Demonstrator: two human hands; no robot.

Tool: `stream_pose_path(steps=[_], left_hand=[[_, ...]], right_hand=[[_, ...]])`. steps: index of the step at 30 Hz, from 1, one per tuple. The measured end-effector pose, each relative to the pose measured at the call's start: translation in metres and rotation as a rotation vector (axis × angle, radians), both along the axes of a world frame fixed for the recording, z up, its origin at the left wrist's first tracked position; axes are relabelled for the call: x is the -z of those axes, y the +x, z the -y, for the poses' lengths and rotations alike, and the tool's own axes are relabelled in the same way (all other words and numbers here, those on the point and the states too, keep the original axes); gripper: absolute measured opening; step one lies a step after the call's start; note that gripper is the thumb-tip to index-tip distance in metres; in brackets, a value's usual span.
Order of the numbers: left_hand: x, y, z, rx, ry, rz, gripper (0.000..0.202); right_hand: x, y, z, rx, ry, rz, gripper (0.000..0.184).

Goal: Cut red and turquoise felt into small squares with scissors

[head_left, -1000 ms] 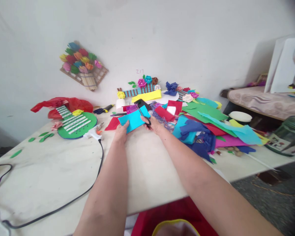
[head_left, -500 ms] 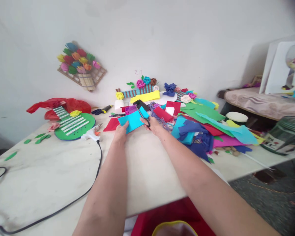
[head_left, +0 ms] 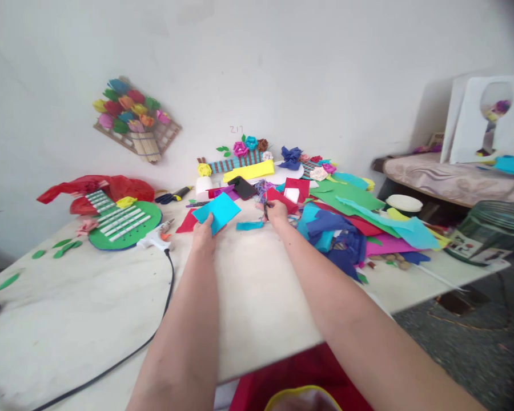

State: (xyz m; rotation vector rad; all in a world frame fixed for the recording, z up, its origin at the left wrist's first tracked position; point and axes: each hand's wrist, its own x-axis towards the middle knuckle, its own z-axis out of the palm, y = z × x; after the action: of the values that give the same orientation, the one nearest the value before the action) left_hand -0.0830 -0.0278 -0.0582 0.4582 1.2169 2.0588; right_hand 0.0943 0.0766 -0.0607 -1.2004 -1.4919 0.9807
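My left hand (head_left: 204, 233) is closed on a bright blue sheet of paper (head_left: 220, 211), holding it above the table by its near edge. In my right hand (head_left: 276, 212) is a pair of scissors (head_left: 265, 209), gripped by the handles with the blades pointing away from me. A narrow blue paper strip (head_left: 249, 226) lies on the table between my hands. Red paper (head_left: 187, 221) rests just left of the held sheet. Beyond the hands lies a black phone (head_left: 242, 188).
A white glue gun (head_left: 155, 237) with a black cord lies left, beside a green guitar-shaped craft piece (head_left: 126, 225). Coloured sheets, including green paper (head_left: 346, 197), pile up on the right. A large glass jar (head_left: 486, 234) stands at the right edge.
A narrow strip has come off the blue sheet and now lies on the table. My right hand and the scissors have moved right, away from the sheet; my left hand has shifted slightly left.
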Motion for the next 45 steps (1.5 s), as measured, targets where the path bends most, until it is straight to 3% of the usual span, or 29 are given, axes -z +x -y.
stream_pose_path(steps=[6,11,14,19,27,33,45], left_hand=[[0.0,-0.002,0.001,-0.016,0.034,0.025,0.026],[0.004,-0.005,-0.003,-0.003,0.049,0.041,0.03],[0.005,-0.004,-0.004,0.004,0.051,0.042,0.033],[0.004,-0.001,-0.003,0.019,0.043,0.023,0.035],[0.001,0.0,0.0,0.021,0.028,0.009,0.035],[-0.003,0.002,0.003,-0.002,0.012,0.018,0.032],[-0.006,0.004,0.003,-0.025,-0.021,0.017,0.03]], right_hand=[[-0.005,0.008,0.002,-0.105,0.176,0.54,0.032],[-0.015,0.008,0.011,0.015,0.168,0.842,0.042],[-0.021,0.005,0.018,-0.007,0.177,0.95,0.039],[-0.019,-0.001,0.018,-0.043,0.229,0.984,0.032],[-0.018,-0.004,0.026,-0.114,0.451,1.009,0.03],[-0.033,-0.007,0.043,-0.37,0.409,1.162,0.029],[-0.04,-0.01,0.056,-0.361,0.414,1.231,0.029]])
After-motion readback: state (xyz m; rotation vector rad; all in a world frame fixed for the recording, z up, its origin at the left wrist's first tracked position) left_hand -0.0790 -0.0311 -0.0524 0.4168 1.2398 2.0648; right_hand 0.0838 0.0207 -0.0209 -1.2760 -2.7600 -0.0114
